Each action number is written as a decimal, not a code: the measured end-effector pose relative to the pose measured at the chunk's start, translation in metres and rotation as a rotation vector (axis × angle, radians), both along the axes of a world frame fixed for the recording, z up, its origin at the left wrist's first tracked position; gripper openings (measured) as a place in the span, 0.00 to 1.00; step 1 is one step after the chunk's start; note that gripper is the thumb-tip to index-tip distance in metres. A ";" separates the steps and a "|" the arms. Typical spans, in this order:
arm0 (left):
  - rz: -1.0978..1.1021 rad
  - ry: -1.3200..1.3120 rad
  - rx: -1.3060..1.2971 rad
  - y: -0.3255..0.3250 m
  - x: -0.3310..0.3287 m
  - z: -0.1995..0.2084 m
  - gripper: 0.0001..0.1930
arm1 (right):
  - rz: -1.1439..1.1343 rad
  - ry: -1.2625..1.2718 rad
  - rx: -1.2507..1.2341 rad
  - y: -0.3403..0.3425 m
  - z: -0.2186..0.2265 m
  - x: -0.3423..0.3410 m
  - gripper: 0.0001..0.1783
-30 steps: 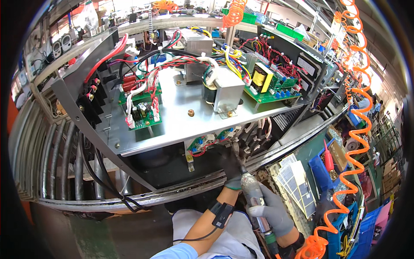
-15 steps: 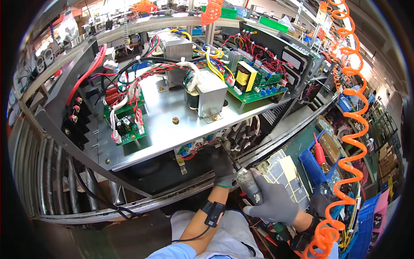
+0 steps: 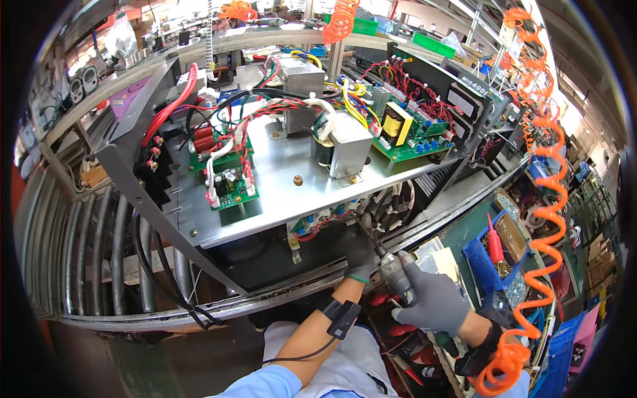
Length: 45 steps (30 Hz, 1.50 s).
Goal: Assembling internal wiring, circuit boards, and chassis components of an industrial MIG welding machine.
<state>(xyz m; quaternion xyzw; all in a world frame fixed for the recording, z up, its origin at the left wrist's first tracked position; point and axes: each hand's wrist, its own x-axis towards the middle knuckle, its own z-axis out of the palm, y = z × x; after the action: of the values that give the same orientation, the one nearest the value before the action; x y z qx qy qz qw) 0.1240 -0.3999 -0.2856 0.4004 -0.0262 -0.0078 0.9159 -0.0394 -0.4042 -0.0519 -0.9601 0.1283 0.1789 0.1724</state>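
My right hand [image 3: 434, 302], in a grey glove, is wrapped round a grey power screwdriver [image 3: 397, 275] that slants up and left toward the machine. In front of its tip, my left hand [image 3: 360, 255], in a dark glove, reaches into the lower bay under the metal plate. Its fingers blend into the dark there, so I cannot see what they touch. The open machine chassis [image 3: 282, 189] carries a metal shelf with green circuit boards [image 3: 417, 147], a boxy transformer [image 3: 350, 142] and bundled wires. Below the shelf, black cables [image 3: 391, 209] hang near my left hand.
A coiled orange air hose [image 3: 551, 219] hangs at the right. Beside me are a blue parts bin [image 3: 479, 262] with a red-capped bottle [image 3: 494, 244] and papers [image 3: 441, 260]. Metal rollers [image 3: 119, 259] lie left, behind a rail [image 3: 142, 323]. Loose tools lie below my right hand.
The view has shifted, so the chassis sits further right in the picture. Both hands and the screwdriver stay close to the same spot at the lower bay.
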 end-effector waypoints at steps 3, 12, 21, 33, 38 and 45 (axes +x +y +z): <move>0.281 -0.290 0.738 -0.002 -0.003 0.005 0.09 | 0.117 -0.141 -0.282 -0.009 -0.018 -0.006 0.55; -0.244 0.036 0.123 0.017 -0.011 0.031 0.08 | -0.030 -0.350 0.378 -0.034 -0.073 -0.017 0.57; -0.088 -0.068 0.245 0.012 -0.010 0.025 0.15 | 0.129 -0.333 -0.095 -0.033 -0.051 -0.011 0.53; 0.054 0.016 0.284 -0.012 -0.016 -0.002 0.10 | -0.010 -0.109 0.247 -0.053 -0.046 -0.006 0.55; -0.025 0.188 -0.157 -0.011 -0.024 0.033 0.11 | -0.084 -0.219 0.659 -0.071 -0.057 -0.008 0.57; 0.279 -0.573 0.857 0.004 -0.011 0.001 0.06 | -0.082 -0.005 0.223 -0.041 -0.020 0.002 0.57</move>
<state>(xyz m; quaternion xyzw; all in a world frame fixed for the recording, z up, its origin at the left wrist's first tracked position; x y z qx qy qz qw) 0.1126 -0.3958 -0.2850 0.7245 -0.2164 0.2135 0.6186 -0.0379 -0.4457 -0.0719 -0.9293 0.1466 0.1827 0.2855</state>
